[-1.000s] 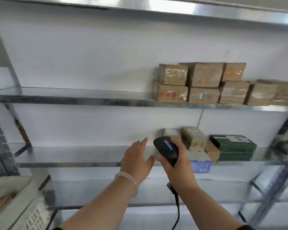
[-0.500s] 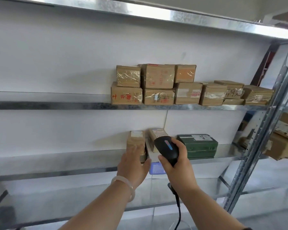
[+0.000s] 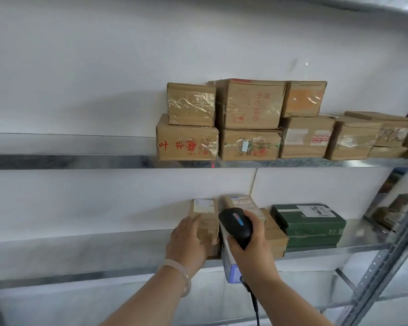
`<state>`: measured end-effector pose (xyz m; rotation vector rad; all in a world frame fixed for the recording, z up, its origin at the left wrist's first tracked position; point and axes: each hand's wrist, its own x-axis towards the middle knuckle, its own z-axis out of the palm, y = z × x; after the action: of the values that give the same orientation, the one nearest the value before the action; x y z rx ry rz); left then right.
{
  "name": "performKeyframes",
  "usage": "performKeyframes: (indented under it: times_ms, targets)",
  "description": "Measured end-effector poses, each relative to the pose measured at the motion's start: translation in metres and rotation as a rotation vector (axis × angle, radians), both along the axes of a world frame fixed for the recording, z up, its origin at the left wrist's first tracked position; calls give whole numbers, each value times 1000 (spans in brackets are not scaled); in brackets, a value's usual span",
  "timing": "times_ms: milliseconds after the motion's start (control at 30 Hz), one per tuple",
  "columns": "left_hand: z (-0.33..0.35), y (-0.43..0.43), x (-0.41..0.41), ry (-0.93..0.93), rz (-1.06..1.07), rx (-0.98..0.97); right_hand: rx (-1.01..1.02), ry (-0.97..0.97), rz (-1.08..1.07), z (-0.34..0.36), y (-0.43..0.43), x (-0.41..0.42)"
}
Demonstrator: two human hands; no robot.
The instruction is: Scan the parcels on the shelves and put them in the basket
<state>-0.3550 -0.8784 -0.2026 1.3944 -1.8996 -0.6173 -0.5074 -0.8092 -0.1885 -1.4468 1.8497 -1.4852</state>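
vs half a sec ago the left hand (image 3: 189, 238) now grasps the brown parcel (image 3: 205, 215), fingers curled round its front end. parcel lies on the middle shelf (image 3: 80, 252). just right of it, the right hand (image 3: 252, 245) grips the black scanner (image 3: 236, 223), held upright.

A white wall (image 3: 104, 67) is filling the view; a metal shelf (image 3: 68, 162) is crossing from nine o'clock, a perforated upright (image 3: 382, 267) slanting at four.
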Motion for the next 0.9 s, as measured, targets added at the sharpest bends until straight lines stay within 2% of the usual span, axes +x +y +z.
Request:
performKeyframes:
  times_ms: [200,433,567,767,900]
  targets:
    - [-19,-86,-3,-44,-8,96,52,-20,-42,-15,-80,5]
    - [-46,-141,-18,-60,-15,230,118,-74,-99,-27,-132,-2]
    - [-54,-161,-23,8,7,309,142,-61,-114,-35,-156,-9]
    - [-64,-161,-27,264,-44,513,192,-87,-119,-56,-164,-7]
    - [-62,-147,-24,359,-46,479,150,-133,-121,-57,-156,-11]
